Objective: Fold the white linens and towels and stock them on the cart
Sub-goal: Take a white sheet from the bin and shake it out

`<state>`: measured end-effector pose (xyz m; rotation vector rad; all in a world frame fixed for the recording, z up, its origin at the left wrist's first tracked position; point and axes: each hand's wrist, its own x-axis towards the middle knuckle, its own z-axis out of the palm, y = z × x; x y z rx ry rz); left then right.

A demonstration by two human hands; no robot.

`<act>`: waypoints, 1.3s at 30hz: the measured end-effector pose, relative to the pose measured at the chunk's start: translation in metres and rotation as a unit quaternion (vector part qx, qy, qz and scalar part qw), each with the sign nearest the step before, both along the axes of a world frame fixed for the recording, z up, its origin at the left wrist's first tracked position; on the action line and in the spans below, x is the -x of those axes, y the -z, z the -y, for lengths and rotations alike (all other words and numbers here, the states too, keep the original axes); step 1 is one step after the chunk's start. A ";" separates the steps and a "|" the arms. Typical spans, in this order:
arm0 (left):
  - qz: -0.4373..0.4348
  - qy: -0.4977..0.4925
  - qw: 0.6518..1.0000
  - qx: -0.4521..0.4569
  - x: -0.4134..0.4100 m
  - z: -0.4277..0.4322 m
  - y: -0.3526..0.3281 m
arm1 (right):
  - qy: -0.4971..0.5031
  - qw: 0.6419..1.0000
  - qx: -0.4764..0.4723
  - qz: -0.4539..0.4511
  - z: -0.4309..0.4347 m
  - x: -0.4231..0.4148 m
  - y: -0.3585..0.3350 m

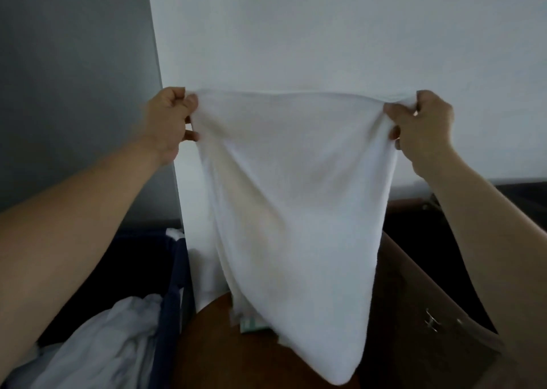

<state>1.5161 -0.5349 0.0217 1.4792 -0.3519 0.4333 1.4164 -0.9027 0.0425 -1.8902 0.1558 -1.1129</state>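
L hand [170,119] & R hand [420,125] each pinch a top corner of the white towel [290,211], held up taut at chest height before the wall. Looks like spread-out step pre-fold; next: bring corners together evenly. Towel hangs soft, tapering down over wood table [213,344].

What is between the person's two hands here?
In the head view, the top edge of the white towel spans from left hand to right hand, each pinching a corner; the rest hangs down. Behind it is bare wall.
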 end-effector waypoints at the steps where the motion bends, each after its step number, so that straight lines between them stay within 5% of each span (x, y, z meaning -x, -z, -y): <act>1: -0.005 0.011 1.000 0.007 0.001 0.002 -0.001 | -0.005 1.000 -0.005 0.011 0.001 0.001 0.000; 16: -0.022 0.000 1.000 0.019 -0.010 -0.006 0.013 | -0.017 0.999 0.016 -0.028 0.004 -0.013 0.026; 30: 0.011 -0.133 0.991 0.027 0.007 0.007 -0.004 | -0.102 0.994 -0.039 -0.015 -0.003 -0.041 0.016; 39: -0.042 -0.058 0.996 0.044 0.062 -0.016 0.015 | -0.176 0.982 -0.067 -0.033 0.001 -0.006 0.042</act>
